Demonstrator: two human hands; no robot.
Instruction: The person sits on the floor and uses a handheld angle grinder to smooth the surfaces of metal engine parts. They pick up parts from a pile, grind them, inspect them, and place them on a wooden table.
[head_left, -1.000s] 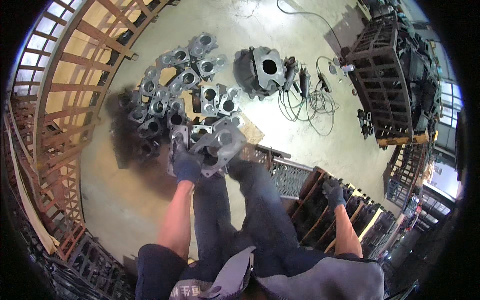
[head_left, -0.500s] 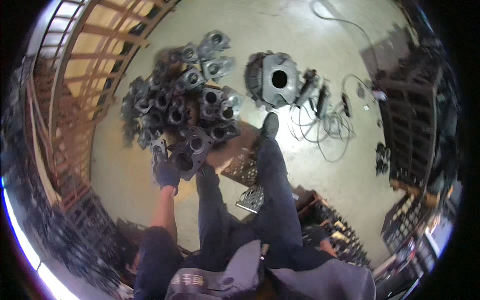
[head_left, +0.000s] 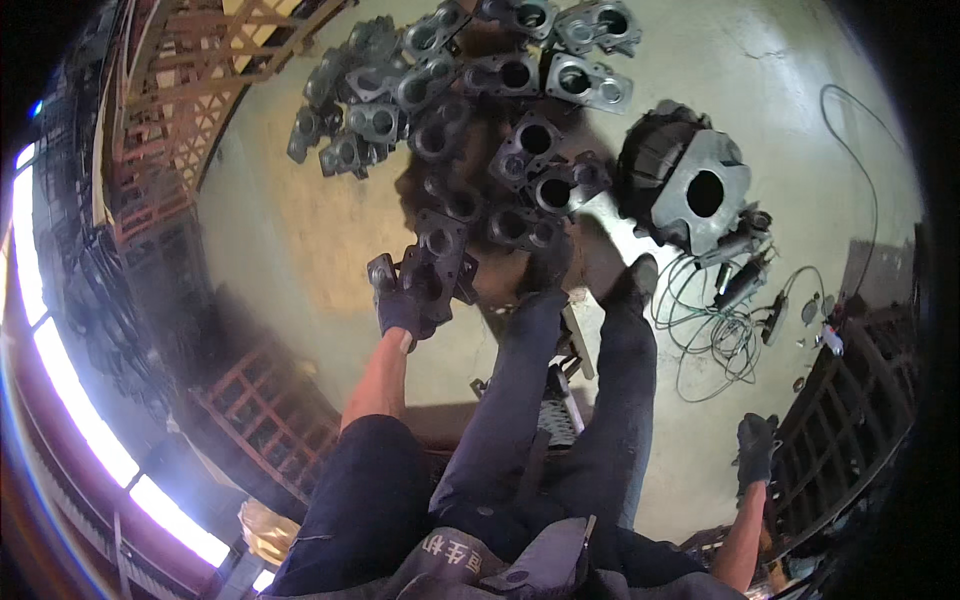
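Note:
My left hand, in a dark glove, is closed on a grey metal casting with round openings and a flange, at the near edge of a pile of similar castings on the floor. Another small casting end shows right beside the fingers. My right hand, also gloved, is out at the far right, beside a dark metal rack. Its fingers look curled in, and a small dark thing may be in them; I cannot make out what.
A large round housing with a central hole stands right of the pile. Near it lie hand tools and coiled cable. Slatted racks stand at the right, a rusty crate at the lower left. A perforated metal piece lies between my legs.
My view has turned, so the pile and housing sit farther right and higher. My right hand has moved from a bin of small parts out to the right. My left hand stays on the casting.

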